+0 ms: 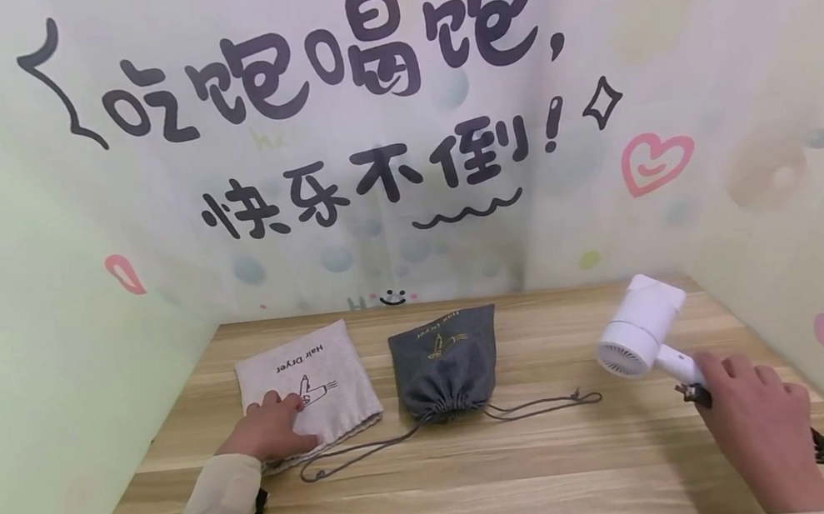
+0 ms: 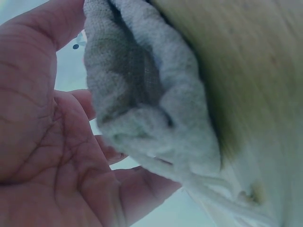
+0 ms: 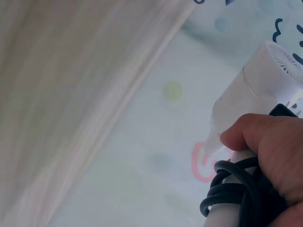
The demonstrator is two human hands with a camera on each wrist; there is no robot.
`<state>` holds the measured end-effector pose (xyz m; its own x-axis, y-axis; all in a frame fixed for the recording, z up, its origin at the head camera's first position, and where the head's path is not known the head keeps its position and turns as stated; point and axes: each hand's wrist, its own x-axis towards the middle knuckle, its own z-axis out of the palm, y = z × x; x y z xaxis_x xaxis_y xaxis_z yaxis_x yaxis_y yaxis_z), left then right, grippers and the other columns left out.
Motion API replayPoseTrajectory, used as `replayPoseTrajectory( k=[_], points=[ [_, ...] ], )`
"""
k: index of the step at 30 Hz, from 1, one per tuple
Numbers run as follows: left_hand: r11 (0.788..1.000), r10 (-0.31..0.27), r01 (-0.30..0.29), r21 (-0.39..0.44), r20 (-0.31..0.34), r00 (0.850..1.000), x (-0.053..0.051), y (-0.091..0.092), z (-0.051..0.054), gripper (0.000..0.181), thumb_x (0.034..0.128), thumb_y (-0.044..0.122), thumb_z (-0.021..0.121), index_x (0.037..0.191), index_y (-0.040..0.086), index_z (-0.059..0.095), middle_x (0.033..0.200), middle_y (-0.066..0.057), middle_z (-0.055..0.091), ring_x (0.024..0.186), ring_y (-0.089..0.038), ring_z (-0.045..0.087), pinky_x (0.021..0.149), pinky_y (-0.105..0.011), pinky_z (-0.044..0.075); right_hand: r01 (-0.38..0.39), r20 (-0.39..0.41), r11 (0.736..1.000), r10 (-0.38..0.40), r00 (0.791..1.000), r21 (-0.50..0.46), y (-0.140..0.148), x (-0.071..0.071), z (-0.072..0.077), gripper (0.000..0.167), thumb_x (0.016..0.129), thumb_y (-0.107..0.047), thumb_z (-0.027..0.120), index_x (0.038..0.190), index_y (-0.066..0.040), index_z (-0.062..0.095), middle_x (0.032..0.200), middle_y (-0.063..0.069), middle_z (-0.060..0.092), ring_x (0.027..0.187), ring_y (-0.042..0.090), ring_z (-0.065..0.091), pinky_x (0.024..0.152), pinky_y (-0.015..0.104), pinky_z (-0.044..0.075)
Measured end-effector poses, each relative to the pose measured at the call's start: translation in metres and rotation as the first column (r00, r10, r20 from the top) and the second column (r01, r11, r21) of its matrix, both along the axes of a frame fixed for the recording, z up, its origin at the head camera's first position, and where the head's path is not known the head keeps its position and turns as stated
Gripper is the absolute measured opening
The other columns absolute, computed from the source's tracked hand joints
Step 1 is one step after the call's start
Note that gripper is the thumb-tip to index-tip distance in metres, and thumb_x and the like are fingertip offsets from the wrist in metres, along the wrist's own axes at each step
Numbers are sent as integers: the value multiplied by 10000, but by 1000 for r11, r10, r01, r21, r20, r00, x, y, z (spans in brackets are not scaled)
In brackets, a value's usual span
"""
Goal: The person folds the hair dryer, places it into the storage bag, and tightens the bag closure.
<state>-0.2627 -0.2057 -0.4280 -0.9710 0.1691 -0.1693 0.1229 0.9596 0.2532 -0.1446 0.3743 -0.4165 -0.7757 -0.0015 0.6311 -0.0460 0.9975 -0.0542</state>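
My left hand rests on the light drawstring bag at the table's left, its fingers spread and loosely bent. In the left wrist view the bag's gathered mouth gapes beside the palm. My right hand grips the handle of a white hair dryer, held up at the right with its round grille facing left and toward me. A black cord is wound round the handle, its plug by the fingers. The palm hides part of the handle.
A dark grey drawstring bag with a hair dryer print lies mid-table, its cinched end nearer me and string loops spread to both sides. The wooden table meets printed cloth walls at the back and sides.
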Motion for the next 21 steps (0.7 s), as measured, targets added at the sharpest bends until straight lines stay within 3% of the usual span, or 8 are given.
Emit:
replayPoseTrajectory(
  k=[12, 21],
  points=[
    [1000, 16, -16, -1, 9, 1000, 0, 0, 1, 655, 747, 473, 815, 1225, 76, 607, 1116, -182, 499, 929, -363, 483, 742, -505, 479, -69, -35, 997, 70, 997, 22, -12, -2, 8, 510, 639, -81, 834, 1076, -96, 571, 794, 128, 545, 685, 408, 537, 532, 480, 316],
    [1000, 15, -15, 1, 5, 1000, 2, 1, 2, 644, 748, 466, 815, 1216, 72, 610, 1104, -181, 501, 920, -361, 481, 745, -509, 478, -99, -27, 995, 100, 995, 23, -20, -4, 8, 507, 638, -126, 851, 1063, -116, 574, 822, 130, 573, 731, 402, 557, 567, 517, 349]
  ],
)
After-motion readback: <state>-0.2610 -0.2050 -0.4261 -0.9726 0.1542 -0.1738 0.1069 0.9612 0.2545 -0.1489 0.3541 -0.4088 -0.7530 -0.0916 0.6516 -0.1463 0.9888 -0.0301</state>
